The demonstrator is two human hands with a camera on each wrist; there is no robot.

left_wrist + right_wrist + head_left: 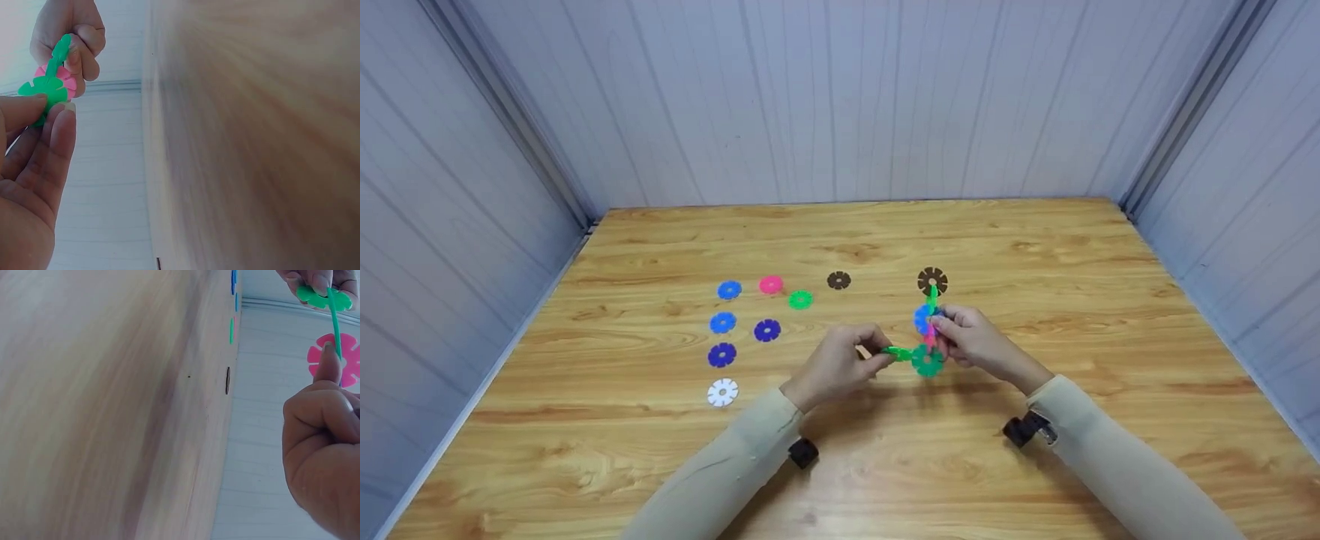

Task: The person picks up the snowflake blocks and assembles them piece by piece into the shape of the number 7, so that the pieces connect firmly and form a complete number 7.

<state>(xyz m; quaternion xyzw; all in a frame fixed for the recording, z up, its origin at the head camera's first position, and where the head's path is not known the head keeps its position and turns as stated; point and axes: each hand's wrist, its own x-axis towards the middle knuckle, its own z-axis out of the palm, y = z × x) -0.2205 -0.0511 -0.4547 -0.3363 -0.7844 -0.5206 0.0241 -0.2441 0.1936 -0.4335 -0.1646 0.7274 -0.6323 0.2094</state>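
Observation:
Flat plastic notched discs are joined in a chain above the table, running from a brown disc (932, 281) through light green (934, 298), blue (922, 320) and pink (931, 337) to a darker green disc (928, 361). My right hand (979, 341) grips this chain near its blue and pink discs. Between thumb and fingers, my left hand (840, 364) pinches another light green disc (40, 90), whose edge meets the darker green one. The left wrist view shows these two greens crossing at an angle; whether their slots are fully engaged I cannot tell.
Left of the hands, loose discs lie flat on the wooden table (585, 450): several blue and purple ones, a white (723, 392), a pink (771, 284), a green (801, 300) and a brown (839, 280). Pale panel walls (825, 105) enclose the back and sides.

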